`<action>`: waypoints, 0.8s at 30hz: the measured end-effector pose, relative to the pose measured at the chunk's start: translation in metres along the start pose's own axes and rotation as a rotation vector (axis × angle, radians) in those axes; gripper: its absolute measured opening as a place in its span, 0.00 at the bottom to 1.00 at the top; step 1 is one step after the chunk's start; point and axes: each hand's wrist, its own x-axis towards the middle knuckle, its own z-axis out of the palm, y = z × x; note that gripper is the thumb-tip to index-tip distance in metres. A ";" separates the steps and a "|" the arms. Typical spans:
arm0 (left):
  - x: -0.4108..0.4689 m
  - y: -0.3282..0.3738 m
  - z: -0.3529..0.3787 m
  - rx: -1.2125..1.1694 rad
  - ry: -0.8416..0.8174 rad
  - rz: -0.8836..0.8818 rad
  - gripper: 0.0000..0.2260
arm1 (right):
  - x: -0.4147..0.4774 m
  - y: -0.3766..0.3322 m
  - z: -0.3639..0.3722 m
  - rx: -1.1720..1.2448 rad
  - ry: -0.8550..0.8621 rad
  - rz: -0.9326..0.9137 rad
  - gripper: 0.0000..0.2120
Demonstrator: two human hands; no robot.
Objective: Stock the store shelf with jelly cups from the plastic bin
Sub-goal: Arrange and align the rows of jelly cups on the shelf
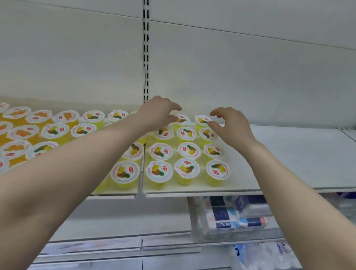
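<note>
Yellow jelly cups (188, 150) with white foil lids stand in rows on the white shelf (297, 156), just right of the shelf seam. More yellow and orange cups (21, 133) fill the shelf to the left. My left hand (160, 110) hovers over the back row, its fingers curved and apart around the lid of a back cup (182, 120) without closing on it. My right hand (229, 123) is just right of the back-right cup (202, 120), thumb and fingers spread, holding nothing. The plastic bin is not in view.
A slotted upright (146, 48) runs down the white back wall behind my left hand. The lower shelf holds wrapped tissue packs (230, 218) and plastic-wrapped goods (269, 257). The right stretch of the top shelf is bare white surface.
</note>
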 end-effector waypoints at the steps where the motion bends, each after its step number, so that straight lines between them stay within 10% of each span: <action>1: 0.005 0.000 0.003 -0.005 -0.023 -0.002 0.20 | 0.005 0.002 0.003 -0.010 -0.008 -0.001 0.16; 24: 0.047 0.007 0.024 0.038 -0.202 0.017 0.20 | 0.064 0.015 0.034 -0.012 -0.152 0.022 0.18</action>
